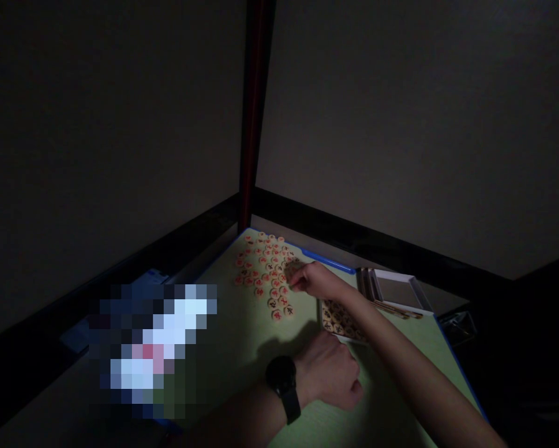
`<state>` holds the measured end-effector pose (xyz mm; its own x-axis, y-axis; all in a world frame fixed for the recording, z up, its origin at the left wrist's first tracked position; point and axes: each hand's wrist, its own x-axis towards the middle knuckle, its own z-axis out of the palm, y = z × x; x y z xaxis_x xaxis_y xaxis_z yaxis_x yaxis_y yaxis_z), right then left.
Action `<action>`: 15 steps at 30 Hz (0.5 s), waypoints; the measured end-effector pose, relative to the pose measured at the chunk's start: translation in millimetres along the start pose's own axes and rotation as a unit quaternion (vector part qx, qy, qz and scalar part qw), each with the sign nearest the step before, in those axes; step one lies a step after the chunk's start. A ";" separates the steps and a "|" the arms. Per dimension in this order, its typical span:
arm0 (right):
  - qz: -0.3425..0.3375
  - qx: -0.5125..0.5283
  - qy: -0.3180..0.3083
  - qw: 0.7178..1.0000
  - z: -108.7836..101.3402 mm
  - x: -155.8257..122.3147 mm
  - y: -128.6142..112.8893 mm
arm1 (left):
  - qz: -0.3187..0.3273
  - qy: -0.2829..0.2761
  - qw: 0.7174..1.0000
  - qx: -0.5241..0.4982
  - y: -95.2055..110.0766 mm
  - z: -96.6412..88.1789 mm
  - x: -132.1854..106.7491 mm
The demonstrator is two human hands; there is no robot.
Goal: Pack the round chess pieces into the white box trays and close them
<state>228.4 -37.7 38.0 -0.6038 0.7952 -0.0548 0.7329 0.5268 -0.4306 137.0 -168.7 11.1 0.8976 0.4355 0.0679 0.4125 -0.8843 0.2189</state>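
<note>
Dim green counter (pixel 242 336): right hand (pixel 314 281) grip pinches a chess piece (pixel 292 271) off the face-up discs (pixel 261 267), left hand (pixel 330 373) clenched, bracing.

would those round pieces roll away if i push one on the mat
The round pieces lie flat as low discs, so one would probably slide on the green mat rather than roll. They look small and rigid, so likely light.

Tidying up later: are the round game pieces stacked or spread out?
Spread out: the pieces lie singly across the green mat by the right hand.
</note>
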 end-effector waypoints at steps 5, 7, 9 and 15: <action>-0.033 -0.018 -0.023 0.999 9.0 5.6 -14.2 | 0.003 -0.013 1.000 -0.003 -0.4 -3.3 -0.8; -0.034 -0.022 -0.023 0.999 8.0 8.1 -14.6 | 0.000 -0.019 1.000 -0.006 -0.5 -4.5 -1.0; -0.034 -0.006 -0.021 0.999 7.1 10.0 -14.4 | -0.003 -0.021 1.000 -0.008 -0.4 -5.0 -0.9; -0.048 -0.032 0.003 0.998 11.3 18.3 -28.5 | -0.004 -0.027 0.999 -0.017 -0.8 -0.4 1.5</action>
<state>192.9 -41.5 39.1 -0.6703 0.7420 -0.0098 0.6902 0.6185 -0.3757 138.0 -167.3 11.4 0.9017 0.4321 0.0145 0.4149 -0.8743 0.2518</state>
